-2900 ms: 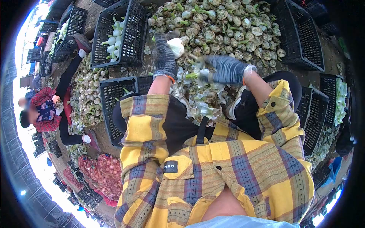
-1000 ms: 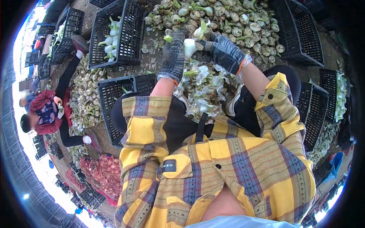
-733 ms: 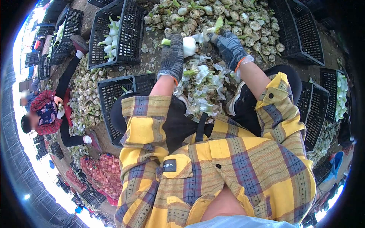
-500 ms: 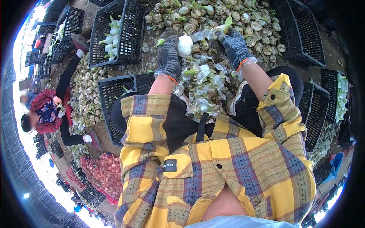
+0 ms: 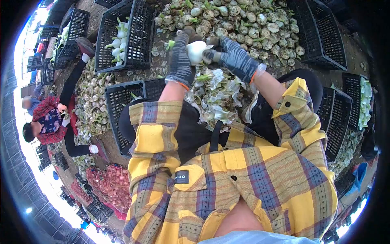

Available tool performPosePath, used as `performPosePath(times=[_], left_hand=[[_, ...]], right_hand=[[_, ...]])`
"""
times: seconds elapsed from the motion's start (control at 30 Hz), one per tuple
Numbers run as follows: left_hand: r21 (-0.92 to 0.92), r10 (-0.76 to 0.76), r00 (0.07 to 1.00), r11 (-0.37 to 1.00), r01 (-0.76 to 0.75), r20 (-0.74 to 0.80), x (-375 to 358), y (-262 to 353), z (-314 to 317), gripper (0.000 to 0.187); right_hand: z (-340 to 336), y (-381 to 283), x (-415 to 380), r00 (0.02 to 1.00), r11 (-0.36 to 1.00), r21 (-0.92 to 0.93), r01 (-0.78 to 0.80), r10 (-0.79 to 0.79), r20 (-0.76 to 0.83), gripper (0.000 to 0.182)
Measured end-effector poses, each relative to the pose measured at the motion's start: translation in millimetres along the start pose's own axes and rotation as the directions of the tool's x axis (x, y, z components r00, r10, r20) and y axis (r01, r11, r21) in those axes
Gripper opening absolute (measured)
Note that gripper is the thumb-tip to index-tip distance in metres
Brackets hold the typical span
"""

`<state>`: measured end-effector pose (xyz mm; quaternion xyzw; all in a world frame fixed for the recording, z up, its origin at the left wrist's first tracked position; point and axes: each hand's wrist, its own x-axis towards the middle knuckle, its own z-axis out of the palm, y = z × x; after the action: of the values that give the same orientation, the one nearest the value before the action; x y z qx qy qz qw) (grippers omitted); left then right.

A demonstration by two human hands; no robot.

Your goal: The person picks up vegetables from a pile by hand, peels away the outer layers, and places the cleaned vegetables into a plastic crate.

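My left hand (image 5: 179, 61), in a grey striped work glove, is closed around a smooth white garlic bulb (image 5: 196, 53). The bulb's short green stem (image 5: 170, 44) pokes out past the glove's left side. From the right, my gloved right hand (image 5: 232, 57) pinches at the bulb's side, where a scrap of papery skin shows by the fingertips. Below both hands lies a heap of peeled skins and green leaf scraps (image 5: 217, 91), between my shoes. Ahead of my hands spreads a large pile of soil-stained garlic bulbs (image 5: 243, 24).
A black crate (image 5: 140, 44) with clean white bulbs stands ahead left; another crate (image 5: 118, 110) sits beside my left knee. More crates (image 5: 325, 36) are on the right. A co-worker (image 5: 50, 118) sits at far left by another bulb pile (image 5: 93, 101). Red mesh sacks (image 5: 109, 183) lie behind left.
My right hand has moved left, from holding a strip of skin and leaf away from the bulb to touching the bulb. That strip no longer shows. My left hand still holds the bulb.
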<state>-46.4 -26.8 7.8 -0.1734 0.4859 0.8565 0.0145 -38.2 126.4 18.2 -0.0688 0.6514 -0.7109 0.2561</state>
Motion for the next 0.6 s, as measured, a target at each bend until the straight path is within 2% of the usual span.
performPosePath(times=[0.03,0.07,0.13,0.17,0.2,0.27,0.3,0.33,0.4,0.43,0.47,0.53,0.6], left_hand=[[0.154,-0.018,0.996,0.988,0.032,-0.089,0,-5,-1,0.029],[0.154,-0.019,0.996,0.988,0.033,-0.09,0,-6,-5,0.029],[0.287,-0.148,0.957,0.932,0.22,-0.251,2,-8,-14,0.03],[0.204,-0.184,0.968,0.954,0.217,-0.171,-1,-5,-9,0.032],[0.204,-0.185,0.968,0.954,0.219,-0.172,-1,-5,-9,0.032],[0.047,-0.171,0.97,0.982,0.182,-0.174,-2,-6,-6,0.032],[-0.043,-0.172,0.975,0.985,0.168,-0.141,-4,-5,-4,0.027],[-0.044,-0.172,0.975,0.985,0.168,-0.14,-2,-7,-5,0.027],[0.067,-0.081,0.994,0.994,0.086,-0.07,3,-12,-6,0.021],[0.017,-0.122,0.989,0.992,0.124,-0.085,5,-15,-7,0.018],[0.018,-0.124,0.989,0.992,0.126,-0.086,3,-14,-6,0.018],[0.067,-0.096,0.991,0.993,0.102,-0.092,0,-13,-3,0.019],[0.081,-0.093,0.991,0.992,0.101,-0.096,-2,-9,1,0.02]], right_hand=[[1,4,0,0.976,0.967,-0.155,0.202,-0.212,-0.051,0.034],[-1,3,-1,0.976,0.967,-0.154,0.201,-0.21,-0.051,0.034],[-5,1,-3,0.992,0.994,-0.063,0.084,-0.078,0.095,0.029],[-3,3,-2,0.995,0.997,0.029,0.069,-0.071,0.076,0.025],[-5,3,-1,0.995,0.997,0.03,0.067,-0.069,0.077,0.025],[-10,4,-2,0.993,0.967,0.224,-0.118,0.113,0.035,0.024],[-5,5,0,0.982,0.889,0.425,-0.17,0.189,-0.002,0.025],[-3,5,2,0.982,0.89,0.424,-0.169,0.189,-0.003,0.025],[-3,10,7,0.963,0.848,0.458,-0.265,0.257,0.082,0.025],[-5,19,11,0.966,0.834,0.489,-0.257,0.209,0.15,0.024],[-3,22,11,0.966,0.833,0.491,-0.257,0.21,0.15,0.024],[1,26,12,0.993,0.92,0.384,-0.082,0.042,0.112,0.025],[4,25,11,0.992,0.915,0.386,-0.116,0.084,0.099,0.027]])
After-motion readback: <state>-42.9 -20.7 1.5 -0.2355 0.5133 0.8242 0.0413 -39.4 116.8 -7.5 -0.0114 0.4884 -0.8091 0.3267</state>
